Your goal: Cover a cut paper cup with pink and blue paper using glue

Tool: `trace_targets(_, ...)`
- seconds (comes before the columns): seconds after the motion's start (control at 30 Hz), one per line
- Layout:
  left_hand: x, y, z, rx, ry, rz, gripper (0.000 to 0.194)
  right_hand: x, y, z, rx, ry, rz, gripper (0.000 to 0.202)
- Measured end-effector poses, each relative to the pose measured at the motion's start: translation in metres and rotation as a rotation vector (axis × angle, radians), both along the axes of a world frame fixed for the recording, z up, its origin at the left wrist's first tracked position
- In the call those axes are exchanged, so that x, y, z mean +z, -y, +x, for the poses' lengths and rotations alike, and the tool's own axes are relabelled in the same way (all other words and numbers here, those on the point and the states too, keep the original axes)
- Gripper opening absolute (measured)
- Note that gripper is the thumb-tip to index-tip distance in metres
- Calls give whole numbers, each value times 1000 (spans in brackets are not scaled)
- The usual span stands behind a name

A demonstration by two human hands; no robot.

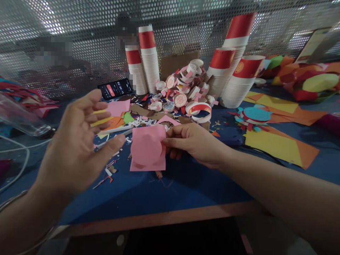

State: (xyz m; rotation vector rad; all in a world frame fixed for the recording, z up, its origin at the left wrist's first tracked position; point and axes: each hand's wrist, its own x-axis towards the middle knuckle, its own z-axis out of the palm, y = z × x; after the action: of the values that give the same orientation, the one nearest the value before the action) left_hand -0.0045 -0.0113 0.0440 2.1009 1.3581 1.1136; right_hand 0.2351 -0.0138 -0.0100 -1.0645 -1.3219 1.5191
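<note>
A pink square of paper (147, 166) is pinched at its right edge between the thumb and fingers of my right hand (191, 143). A round pink shape shows in the middle of the paper; I cannot tell whether it is a separate disc or an outline. My left hand (77, 148) hangs in the air to the left of the paper, open, fingers and thumb apart, touching nothing. Behind the paper lie white and brown paper scraps (142, 122) and a pink sheet (118, 107) over orange and yellow pieces.
A heap of cut cup pieces (186, 88) stands at the back between stacks of red-and-white paper cups (150, 63). A phone (115, 89) leans at the back left. A turquoise-topped cup piece (253, 116) and yellow paper (276, 145) lie right. A white cable (28, 156) curls at left.
</note>
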Motion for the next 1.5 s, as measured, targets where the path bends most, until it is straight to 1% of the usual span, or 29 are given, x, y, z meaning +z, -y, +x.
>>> trace_targets(0.03, -1, -6, 1, 18, 127, -120, 76, 0, 0, 0, 2, -1, 2, 19)
trace_targets(0.07, -4, -10, 2, 0, 253, -273, 63, -1, -1, 0, 4, -3, 4, 19)
trace_targets(0.1, -8, -14, 3, -35, 331, -430, 50, -2, -2, 1, 3, -3, 5, 20)
trace_targets(0.17, -15, -18, 7, -64, 410, -664, 44, -2, -3, 1, 2, -1, 0, 20)
trace_targets(0.2, -19, -19, 9, -79, 430, -737, 41, -3, -3, 1, 1, 1, -6, 19)
trace_targets(0.27, -23, -20, 11, -118, 470, -798, 35, -3, -3, 1, -3, 1, -26, 17)
trace_targets(0.37, -26, -21, 14, -218, 519, -833, 24, -3, -4, 1, -10, -11, -61, 14)
trace_targets(0.43, -26, -23, 16, -289, 524, -906, 27, -3, -4, 1, -10, -22, -71, 15)
trace_targets(0.53, -26, -26, 18, -343, 552, -1008, 33, -5, -5, 2, -8, -20, -54, 19)
trace_targets(0.63, -25, -28, 21, -319, 584, -996, 31, -6, -6, 3, -49, 12, 13, 27)
trace_targets(0.7, -24, -29, 23, -256, 592, -963, 28, -5, -5, 4, -133, 75, 102, 26)
trace_targets(0.8, -25, -30, 26, -151, 627, -948, 19, -2, -1, 6, -311, 235, 302, 22)
trace_targets(0.87, -27, -31, 28, -132, 654, -950, 13, 1, 3, 5, -379, 335, 445, 24)
trace_targets(0.9, -28, -31, 29, -136, 659, -952, 10, 3, 5, 5, -385, 381, 515, 25)
trace_targets(0.97, -30, -31, 30, -165, 653, -959, 9, 4, 7, 4, -347, 475, 649, 29)
trace_targets(1.03, -32, -30, 31, -187, 641, -967, 12, 4, 8, 3, -282, 560, 775, 36)
trace_targets(1.1, -33, -29, 33, -194, 642, -973, 15, 2, 6, 3, -213, 604, 866, 42)
trace_targets(1.13, -34, -28, 34, -178, 651, -973, 15, 0, 5, 2, -184, 613, 895, 45)
trace_targets(1.27, -36, -25, 35, -132, 690, -972, 11, -4, 1, 2, -129, 627, 908, 50)
trace_targets(1.4, -38, -24, 33, -186, 721, -951, 12, -5, 2, 3, -112, 619, 873, 49)
trace_targets(1.5, -39, -24, 31, -238, 707, -977, 18, -6, 3, 3, -104, 625, 864, 52)
